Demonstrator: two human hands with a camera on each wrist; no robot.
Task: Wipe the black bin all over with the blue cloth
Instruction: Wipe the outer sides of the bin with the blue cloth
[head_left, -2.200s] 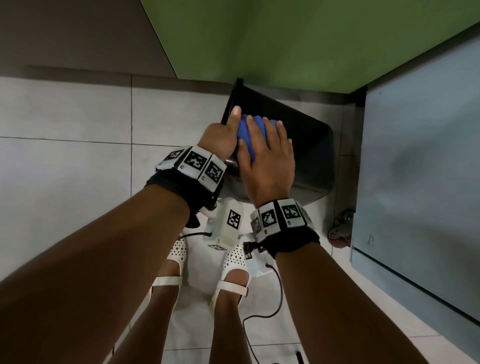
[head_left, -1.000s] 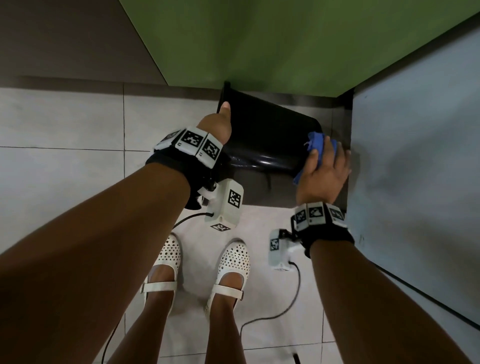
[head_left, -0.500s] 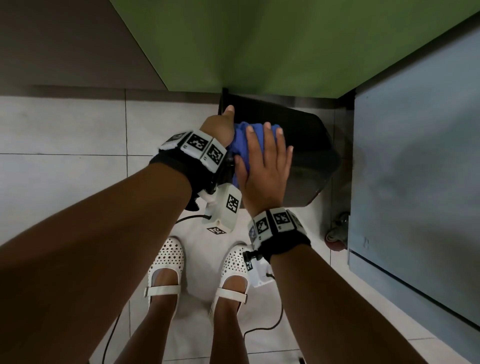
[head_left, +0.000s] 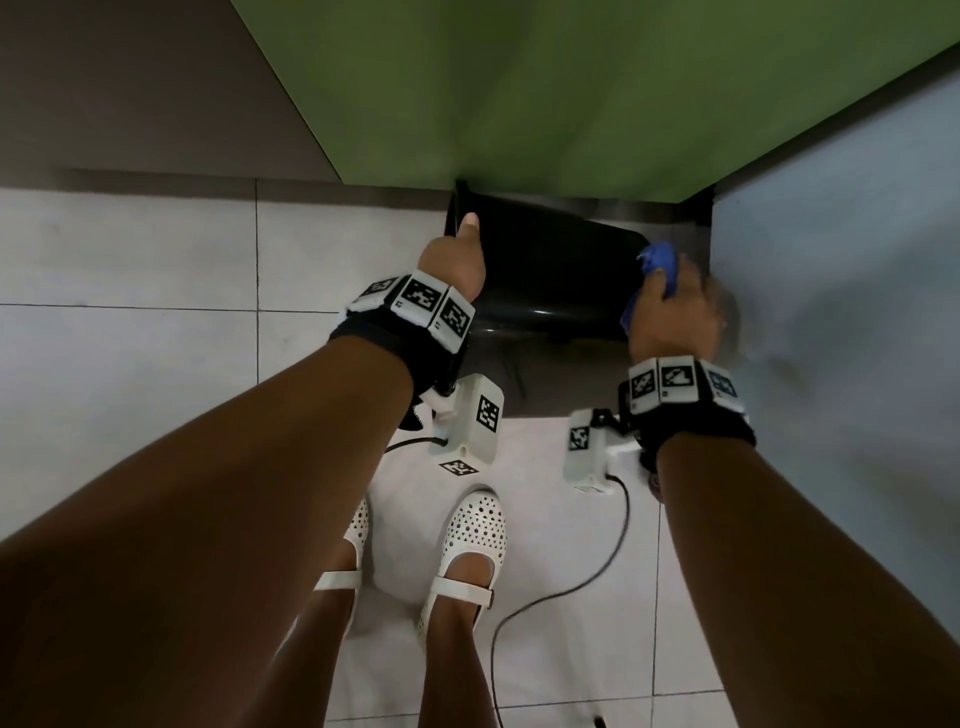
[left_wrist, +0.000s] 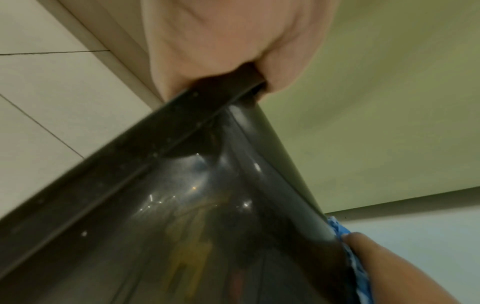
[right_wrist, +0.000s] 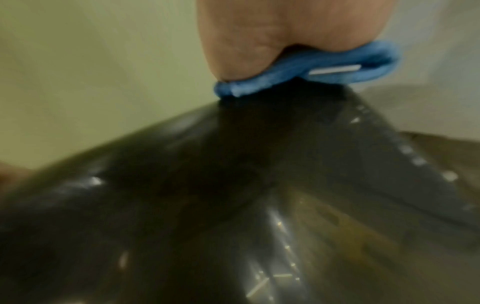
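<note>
The glossy black bin (head_left: 545, 275) is tipped on the tiled floor against a green wall. My left hand (head_left: 457, 260) grips its left rim, thumb on top; the left wrist view shows the rim (left_wrist: 161, 131) pinched between thumb and fingers. At the bin's right end my right hand (head_left: 675, 306) presses the blue cloth (head_left: 660, 260) against it. In the right wrist view the cloth (right_wrist: 311, 67) is squeezed between my palm and the black bin (right_wrist: 233, 195). The blue cloth (left_wrist: 358, 267) also shows at the lower right of the left wrist view. My right fingers are blurred.
A grey-blue panel (head_left: 852, 312) stands close on the right of the bin. The green wall (head_left: 545, 88) rises right behind it. My feet in white shoes (head_left: 467, 540) stand on pale floor tiles (head_left: 130, 364), with a black cable (head_left: 561, 597) trailing beside them.
My right hand has swept the blue cloth from the bin's left part, beside my left hand, across to its right end. The left hand has kept its grip on the rim.
</note>
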